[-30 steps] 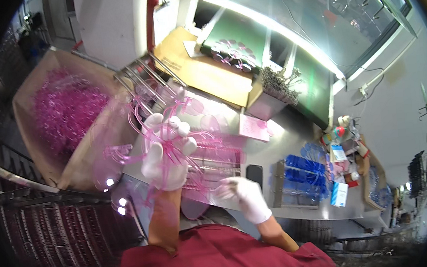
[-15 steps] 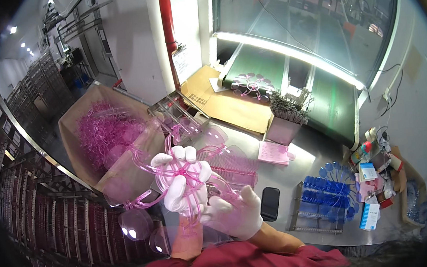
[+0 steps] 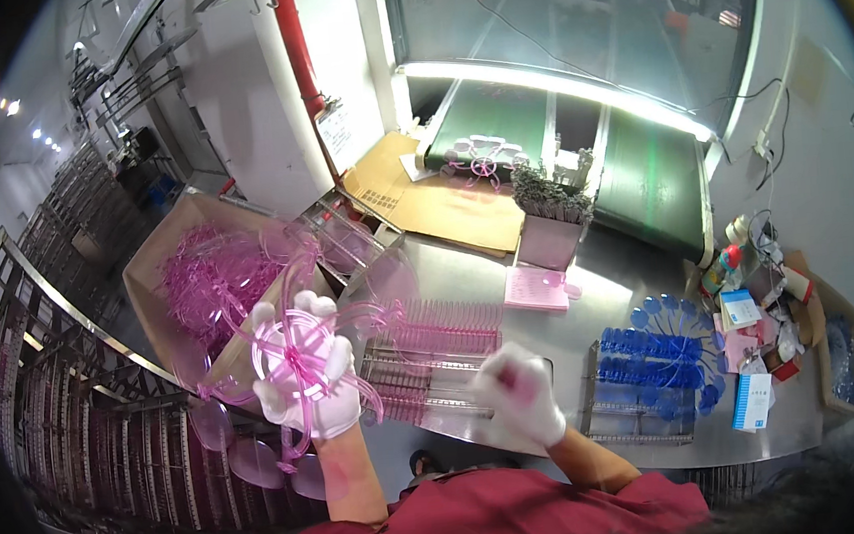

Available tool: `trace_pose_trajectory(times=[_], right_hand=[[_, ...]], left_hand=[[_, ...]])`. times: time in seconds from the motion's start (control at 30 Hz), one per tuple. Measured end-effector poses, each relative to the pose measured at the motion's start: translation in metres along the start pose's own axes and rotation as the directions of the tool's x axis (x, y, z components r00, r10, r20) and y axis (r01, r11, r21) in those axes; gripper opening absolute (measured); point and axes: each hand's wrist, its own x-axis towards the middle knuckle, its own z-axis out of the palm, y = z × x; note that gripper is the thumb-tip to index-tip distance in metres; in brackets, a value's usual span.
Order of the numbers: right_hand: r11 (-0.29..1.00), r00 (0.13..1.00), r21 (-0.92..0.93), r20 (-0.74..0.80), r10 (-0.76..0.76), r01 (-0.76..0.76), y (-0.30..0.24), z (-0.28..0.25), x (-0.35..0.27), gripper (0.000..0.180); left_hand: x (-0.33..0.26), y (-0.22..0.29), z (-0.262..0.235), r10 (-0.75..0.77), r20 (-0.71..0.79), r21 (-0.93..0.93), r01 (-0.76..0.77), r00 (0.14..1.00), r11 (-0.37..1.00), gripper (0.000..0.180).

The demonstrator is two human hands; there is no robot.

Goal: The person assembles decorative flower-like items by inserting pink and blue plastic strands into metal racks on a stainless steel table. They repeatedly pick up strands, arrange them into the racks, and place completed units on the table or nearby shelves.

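Observation:
My left hand (image 3: 331,380), in a white glove, is closed round a pink plastic sprue (image 3: 296,356), a wheel-like frame with curved arms. Clear pink discs like lenses hang from its outer ends, some below the hand near the box's edge. Apart from it, my right hand (image 3: 530,399), also gloved, is blurred over the table's front part. A small pink lens-like piece (image 3: 519,380) shows at its closed fingers. Between the hands, a metal rack (image 3: 436,377) holds rows of upright pink lenses (image 3: 447,324).
At left, a cardboard box (image 3: 152,284) holds tangled pink sprues. Racks (image 3: 111,453) stand below it. Right of my hands is a rack of blue lenses (image 3: 645,365). Behind are a pink notepad (image 3: 534,289), a bin of grey sprues (image 3: 550,242) and a green conveyor (image 3: 650,174) bearing another pink sprue.
My hands have moved apart. The left went left with the sprue; the right drew away rightward, with a pink piece now at its fingers. The lens rack is more exposed.

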Motion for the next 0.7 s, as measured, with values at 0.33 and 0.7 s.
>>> trace_pose_trajectory(times=[0.33,0.7], right_hand=[[0.230,0.743,0.809,0.588,-0.320,-0.541,-0.007,0.017,0.028,0.075],[0.955,0.931,0.245,0.360,0.068,-0.164,-0.029,-0.031,0.051,0.025]], left_hand=[[-0.030,-0.021,0.004,-0.383,0.249,-0.229,0.439,0.889,0.869,0.037],[-0.044,0.029,-0.026,-0.532,0.401,-0.298,0.656,0.746,0.694,0.029]])
